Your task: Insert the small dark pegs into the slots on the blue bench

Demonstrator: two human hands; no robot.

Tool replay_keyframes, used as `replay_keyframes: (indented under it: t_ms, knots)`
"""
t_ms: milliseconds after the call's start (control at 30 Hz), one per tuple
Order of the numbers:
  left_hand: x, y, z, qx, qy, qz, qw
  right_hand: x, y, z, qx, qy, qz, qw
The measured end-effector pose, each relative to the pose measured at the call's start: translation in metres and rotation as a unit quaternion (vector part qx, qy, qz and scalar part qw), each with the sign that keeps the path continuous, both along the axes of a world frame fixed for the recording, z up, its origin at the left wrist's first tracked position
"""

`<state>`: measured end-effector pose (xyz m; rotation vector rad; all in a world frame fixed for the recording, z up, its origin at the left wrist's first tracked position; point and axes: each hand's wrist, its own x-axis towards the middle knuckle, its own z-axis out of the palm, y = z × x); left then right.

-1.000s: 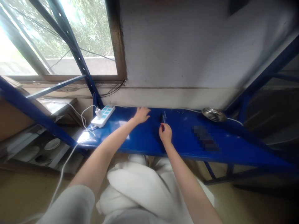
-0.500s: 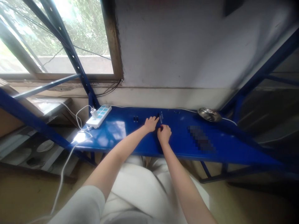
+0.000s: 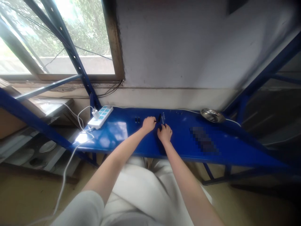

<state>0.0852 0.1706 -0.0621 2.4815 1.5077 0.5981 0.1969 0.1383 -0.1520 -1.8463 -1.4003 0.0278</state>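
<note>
My left hand (image 3: 149,125) is closed over the blue table, its fingertips pinching a small dark piece that I cannot make out further. Just to the right, my right hand (image 3: 165,134) has curled fingers around another small black part (image 3: 161,127), mostly hidden by the fingers. Beyond both hands lie a short black piece (image 3: 160,117) and a row of small clear pieces (image 3: 163,117). Two small dark pieces (image 3: 137,120) lie side by side to the left of my left hand.
A white power strip (image 3: 102,115) with a plugged-in charger and cables lies on the left of the blue table (image 3: 174,147). A shiny metal dish (image 3: 212,115) stands at the back right, near a blurred-out dark object (image 3: 204,140). Tiny bits (image 3: 179,113) lie along the back edge.
My left hand has drawn back slightly left, its fingers now curled in rather than reaching to the black piece. My right hand stays almost in place, its fingers moved a little.
</note>
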Motion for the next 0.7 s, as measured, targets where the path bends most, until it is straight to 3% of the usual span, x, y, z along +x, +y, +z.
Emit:
replay_keyframes:
  t_ms: [333,500,700]
  knots:
    - [-0.038,-0.014,0.03,0.008,-0.119,0.011,0.993,0.007,0.021,-0.001,-0.051,0.006,0.025,0.998]
    - [-0.05,-0.019,0.039,0.006,-0.141,0.019,0.99,0.007,0.017,0.004,-0.082,-0.015,0.039,0.996]
    - [-0.058,-0.024,0.048,-0.035,-0.216,0.041,0.975,0.0,-0.005,0.023,-0.006,-0.035,0.117,0.993]
